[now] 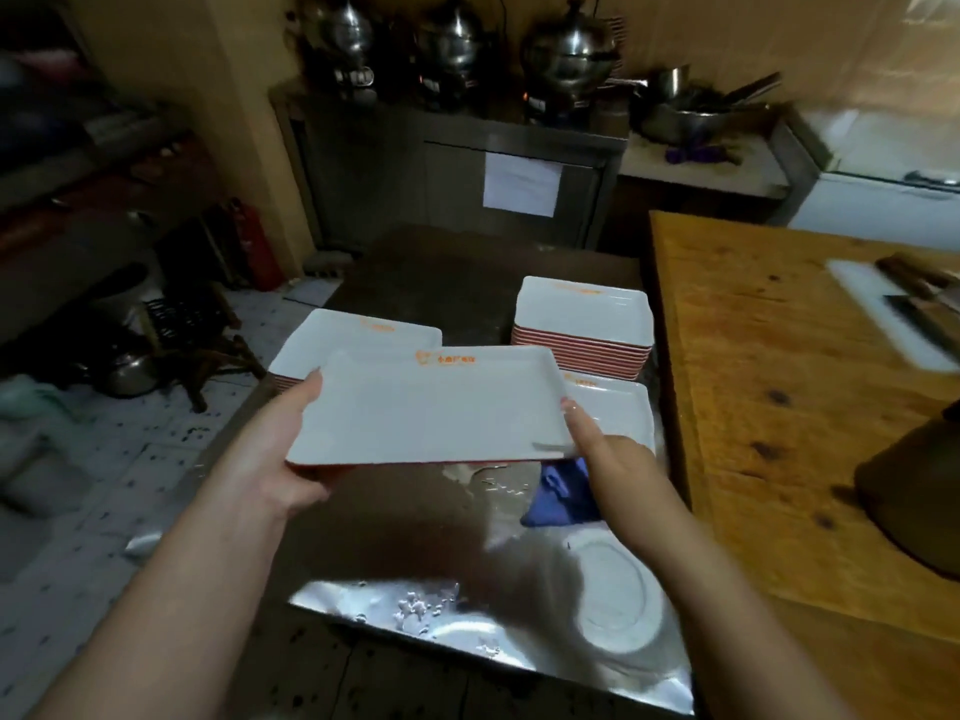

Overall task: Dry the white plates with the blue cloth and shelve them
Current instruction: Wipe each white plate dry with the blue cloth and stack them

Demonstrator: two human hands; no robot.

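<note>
Both hands hold a white plate (431, 407) above the steel worktop (415, 537): left hand (280, 454) grips its left edge, right hand (597, 449) its right corner. Blue cloth (561, 496) lies underneath, near the worktop's right edge. Plate stacks (584, 324) at the far edge; wet patches at the near edge.

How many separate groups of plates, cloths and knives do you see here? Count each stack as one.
Rectangular plate held by both hands: 1
Stacks of rectangular plates on the steel table: 3, at far right, left and near right
Round plate: 1
Blue cloth: 1
Knives on the white board: 2
Total: 8
</note>
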